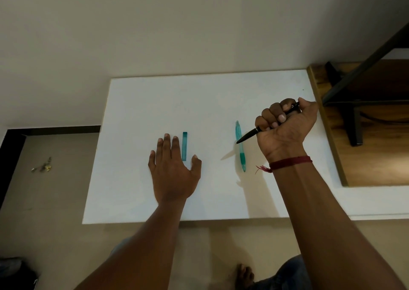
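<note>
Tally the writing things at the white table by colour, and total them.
Teal: 2, the teal pen and the teal bar, both lying on the table.
Black: 1, the black pen gripped in the right hand.
Total: 3

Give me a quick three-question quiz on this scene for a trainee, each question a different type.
1. True or false: the right hand grips the black pen in a fist.
2. How many pens are in view?
3. The teal bar lies: A) beside the left hand B) in the right hand C) across the black pen.

Key: 1 true; 2 two, counting the teal pen; 3 A.
</note>
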